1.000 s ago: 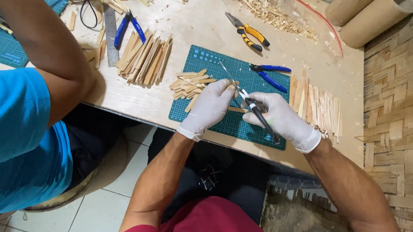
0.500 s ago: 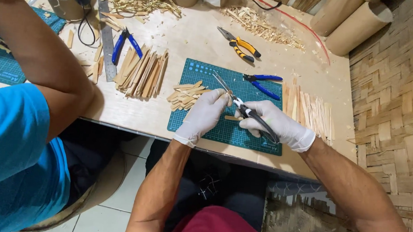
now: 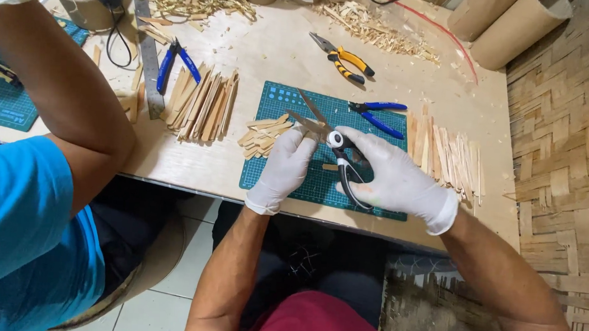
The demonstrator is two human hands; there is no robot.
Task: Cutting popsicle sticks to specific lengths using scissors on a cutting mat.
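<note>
Both my hands wear white gloves and meet over a green cutting mat point(image 3: 278, 103) on the wooden table. My right hand point(image 3: 396, 178) grips the black handles of a pair of scissors point(image 3: 321, 123) whose blades stand apart, pointing up and left. My left hand point(image 3: 287, 168) is closed beside the blades; a thin wooden strip seems pinched in it, mostly hidden by the fingers. A small heap of short wooden pieces point(image 3: 262, 136) lies just left of my left hand.
Blue-handled pliers point(image 3: 379, 116) lie on the mat, yellow-handled pliers point(image 3: 342, 56) further back. Long wooden strips point(image 3: 448, 154) lie right of the mat, another bundle point(image 3: 203, 102) left. A person in a blue shirt point(image 3: 18, 230) sits at my left, an arm point(image 3: 61, 83) over the table.
The scissors' blades have opened and now tilt more upright. Both my hands shifted slightly toward the mat's front, and the view has moved closer.
</note>
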